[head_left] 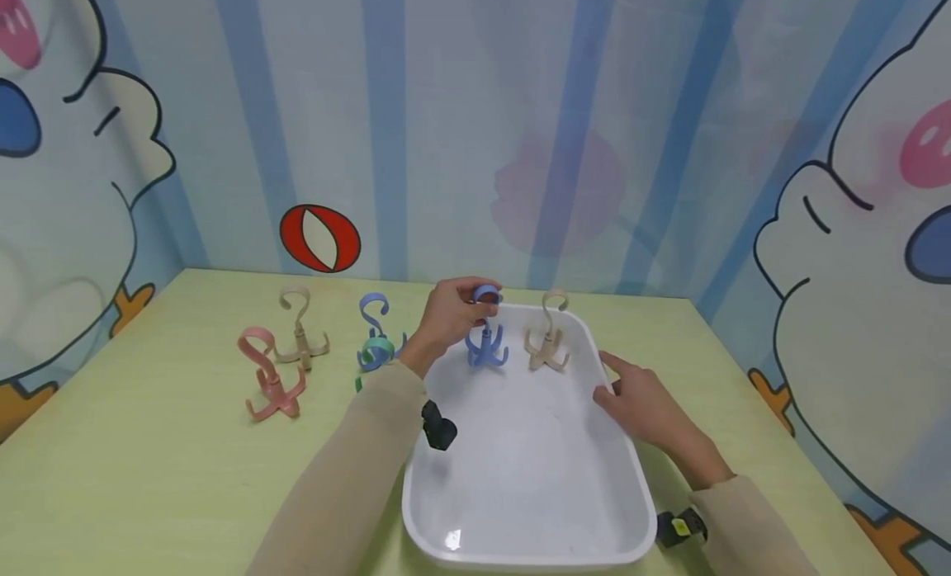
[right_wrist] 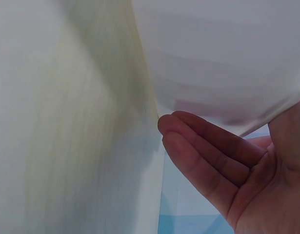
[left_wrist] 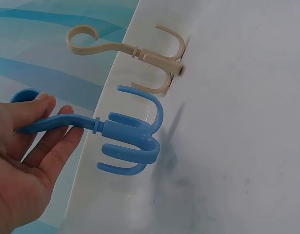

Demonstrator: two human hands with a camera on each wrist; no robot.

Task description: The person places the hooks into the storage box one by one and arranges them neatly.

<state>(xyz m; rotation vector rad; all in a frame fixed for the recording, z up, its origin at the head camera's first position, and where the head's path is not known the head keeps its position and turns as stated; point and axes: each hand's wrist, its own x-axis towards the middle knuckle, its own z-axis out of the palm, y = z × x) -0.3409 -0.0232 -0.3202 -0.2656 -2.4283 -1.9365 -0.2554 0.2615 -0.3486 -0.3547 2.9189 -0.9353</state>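
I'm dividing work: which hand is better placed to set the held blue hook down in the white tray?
Likely left: the left hand grips the blue hook over the white tray, near the beige hook. The right hand is at the tray's right rim, without a hook.

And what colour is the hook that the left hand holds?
Blue; the hook shows best in the left wrist view.

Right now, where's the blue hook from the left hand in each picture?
Head: blue hook, just below the middle, in the left hand.
Left wrist: left of the middle, below a beige hook.
Right wrist: not in it.
Shared landmark: the white tray, seen in all three.
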